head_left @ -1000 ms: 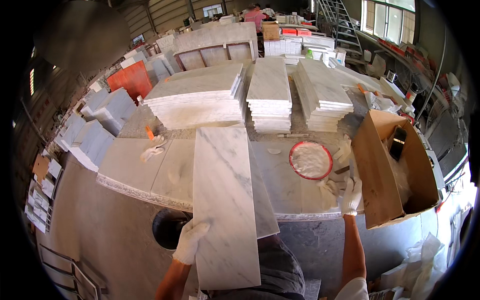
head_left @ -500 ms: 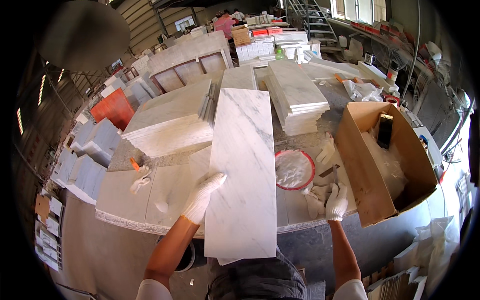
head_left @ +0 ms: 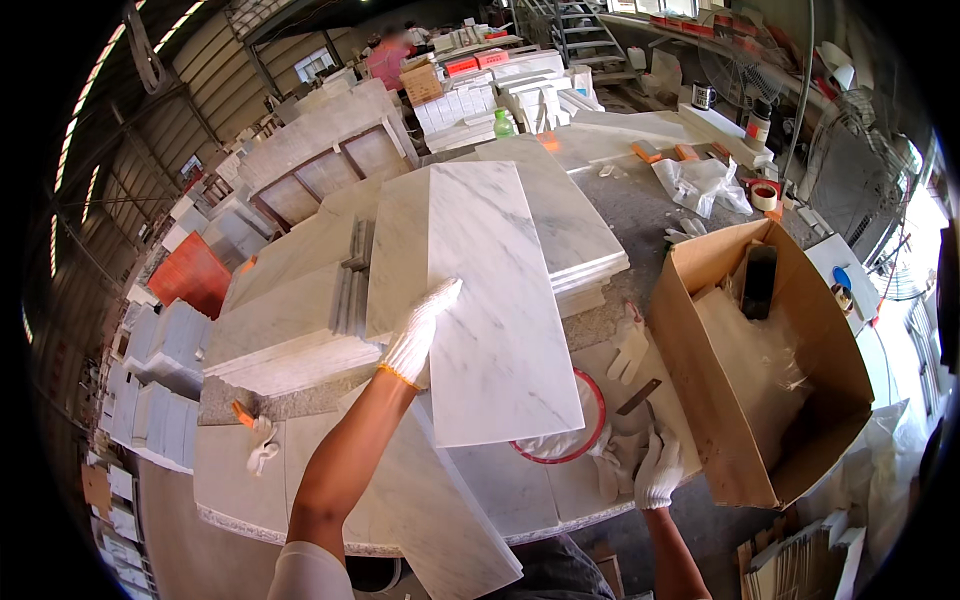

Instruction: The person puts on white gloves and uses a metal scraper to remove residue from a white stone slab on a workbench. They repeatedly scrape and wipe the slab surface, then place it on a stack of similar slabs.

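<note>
A long white marble tile (head_left: 505,320) with grey veins lies slantwise in front of me, its far end over stacked tiles. My left hand (head_left: 425,328), in a white knit glove, grips its left edge with the thumb on the face. Another tile (head_left: 440,505) lies beneath it and juts past the table's front edge. My gloved right hand (head_left: 660,470) is low at the right, fingers curled together; what they hold, if anything, is hidden. Beside it are a crumpled glove (head_left: 617,460) and a flat metal blade (head_left: 638,397). The marble tile partly covers a red-rimmed tub (head_left: 597,420) of white paste.
An open cardboard box (head_left: 690,400) with plastic wrap and a phone (head_left: 759,280) stands right of my right hand. Tile stacks (head_left: 290,320) rise left and behind. A glove (head_left: 262,445) lies at the table's left. A person (head_left: 388,60) stands far back.
The marble tile has moved farther away from me and tilted, uncovering the tile beneath and overlapping the tub. My left hand has travelled with it. The thin metal piece at my right fingers no longer shows.
</note>
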Available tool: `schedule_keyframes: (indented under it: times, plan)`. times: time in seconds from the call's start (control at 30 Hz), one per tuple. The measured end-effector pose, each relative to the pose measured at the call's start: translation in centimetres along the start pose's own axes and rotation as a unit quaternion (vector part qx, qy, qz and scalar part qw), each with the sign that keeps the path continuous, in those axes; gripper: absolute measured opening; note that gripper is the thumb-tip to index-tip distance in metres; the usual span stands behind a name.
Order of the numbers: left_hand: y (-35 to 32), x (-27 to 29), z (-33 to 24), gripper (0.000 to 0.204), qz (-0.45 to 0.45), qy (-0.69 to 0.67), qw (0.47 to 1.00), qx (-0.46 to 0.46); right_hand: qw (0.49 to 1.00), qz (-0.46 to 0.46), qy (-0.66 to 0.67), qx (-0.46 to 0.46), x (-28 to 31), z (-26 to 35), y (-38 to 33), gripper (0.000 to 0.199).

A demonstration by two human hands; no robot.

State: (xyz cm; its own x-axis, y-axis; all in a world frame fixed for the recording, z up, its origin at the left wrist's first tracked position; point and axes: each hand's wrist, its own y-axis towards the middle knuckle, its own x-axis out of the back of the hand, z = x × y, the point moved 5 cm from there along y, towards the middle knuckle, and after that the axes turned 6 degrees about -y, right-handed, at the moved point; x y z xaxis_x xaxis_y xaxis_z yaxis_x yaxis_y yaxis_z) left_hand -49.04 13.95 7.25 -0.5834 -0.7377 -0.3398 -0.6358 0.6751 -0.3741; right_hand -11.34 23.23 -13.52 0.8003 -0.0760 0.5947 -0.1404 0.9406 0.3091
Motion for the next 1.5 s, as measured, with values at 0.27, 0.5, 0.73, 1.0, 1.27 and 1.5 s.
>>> schedule_keyframes:
  times: [0.27,0.5,0.73,1.0,1.27,1.5]
  plan:
    - [7.0,-3.2,-2.0,0.047,0.057,-0.03,0.997,0.03,0.999,0.018,-0.041,0.014,-0.2,0.4,0.1,0.017]
    - [12.5,-6.1,-3.7,0.051,0.036,0.044,0.998,0.021,0.999,-0.007,-0.043,0.028,-0.2,0.6,0.7,0.015]
    - [20.2,-6.6,-3.8,0.052,0.08,0.005,0.997,-0.011,0.999,0.004,-0.033,0.025,0.1,1.5,0.9,0.015]
    - [22.1,-9.6,-4.4,0.051,0.071,-0.007,0.997,-0.018,0.999,-0.008,-0.033,0.027,0.0,1.5,0.8,0.014]
    - [27.2,-6.9,-2.9,0.051,0.022,0.054,0.998,-0.023,0.998,0.009,-0.061,0.015,-0.2,1.1,0.7,0.015]
    - [28.6,-5.6,-4.3,0.071,-0.032,0.296,0.953,-0.053,0.998,0.04,-0.056,0.003,-0.1,1.3,0.8,0.018]
